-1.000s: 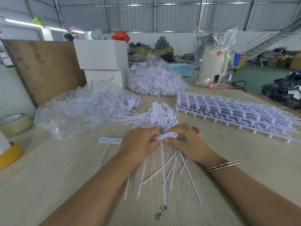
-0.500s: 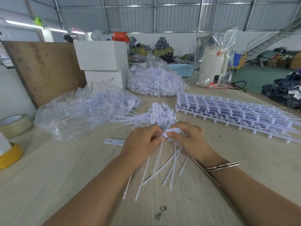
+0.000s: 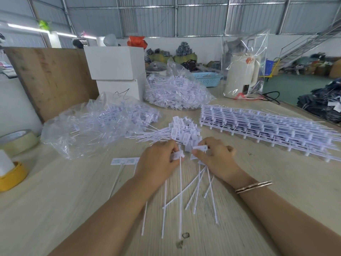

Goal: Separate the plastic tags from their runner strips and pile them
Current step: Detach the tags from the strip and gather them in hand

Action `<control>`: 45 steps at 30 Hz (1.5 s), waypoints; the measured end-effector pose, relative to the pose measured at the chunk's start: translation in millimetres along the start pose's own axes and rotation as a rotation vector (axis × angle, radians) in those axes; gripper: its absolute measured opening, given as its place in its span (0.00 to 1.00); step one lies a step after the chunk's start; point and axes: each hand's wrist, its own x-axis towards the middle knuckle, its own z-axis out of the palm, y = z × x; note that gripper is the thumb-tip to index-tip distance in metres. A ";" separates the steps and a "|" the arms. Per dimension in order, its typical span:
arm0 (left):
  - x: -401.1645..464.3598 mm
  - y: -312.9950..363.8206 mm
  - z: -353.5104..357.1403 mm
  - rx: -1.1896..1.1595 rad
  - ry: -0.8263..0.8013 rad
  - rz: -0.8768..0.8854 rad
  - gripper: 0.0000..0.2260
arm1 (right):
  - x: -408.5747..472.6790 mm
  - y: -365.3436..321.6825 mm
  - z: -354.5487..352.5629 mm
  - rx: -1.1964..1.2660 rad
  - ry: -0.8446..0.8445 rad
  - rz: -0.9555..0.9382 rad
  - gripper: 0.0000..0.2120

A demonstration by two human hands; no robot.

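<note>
Tabletop: left hand pinches tag; right hand pinches runner strip.

You sit at a pale wood-grain table in a warehouse with corrugated metal walls on steel framing. Tube lights glow far left. A plywood board leans at the left. A metal staircase rises far right above a green floor.

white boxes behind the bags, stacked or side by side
Stacked: the upper white box sits directly on the lower white box, overhanging it.
</note>
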 end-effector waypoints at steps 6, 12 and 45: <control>0.0 1.1 5.2 0.125 0.017 -0.001 0.14 | -4.9 -2.5 -3.4 -0.006 0.130 -0.046 0.10; 3.7 3.5 8.0 0.177 0.001 -0.008 0.14 | -15.4 -19.0 4.0 -0.081 -0.053 -0.171 0.16; 0.2 -3.0 4.5 -0.442 -0.146 0.002 0.09 | -10.0 -13.2 -7.1 0.445 -0.101 -0.181 0.08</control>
